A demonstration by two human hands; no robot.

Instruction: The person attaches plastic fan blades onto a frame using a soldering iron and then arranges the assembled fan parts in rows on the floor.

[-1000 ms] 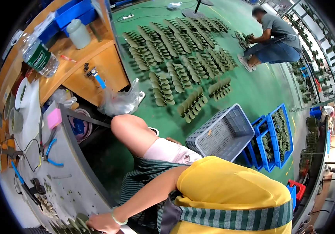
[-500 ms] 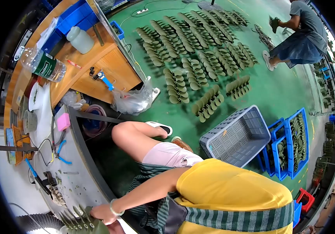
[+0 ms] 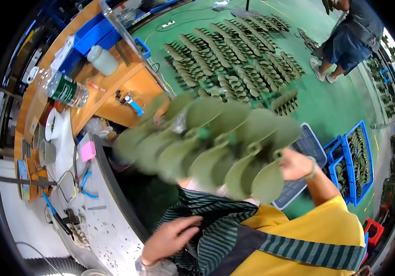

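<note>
My right hand (image 3: 296,165), with a pale green bracelet at the wrist, closes round one end of a long row of olive-green, paddle-shaped pieces (image 3: 206,158). The row hangs in the air over my lap, slightly blurred, and reaches towards the desk. My left hand (image 3: 172,237) is lower, beside the striped apron (image 3: 225,230); it is empty, its fingers apart and slightly bent. Small green scraps lie on the grey desk top (image 3: 110,230) to the left.
Blue-handled pliers (image 3: 84,186), a pink block (image 3: 88,151) and a bottle (image 3: 66,89) are on the left. Similar green pieces (image 3: 248,39) stand in rows on the floor. A grey crate (image 3: 314,142) and blue crates (image 3: 367,161) are at right. A person (image 3: 351,39) stands at upper right.
My right hand has lifted the green row from the desk's lower end and carried it up and right. My left hand has come into clear view. The other person has risen from a squat.
</note>
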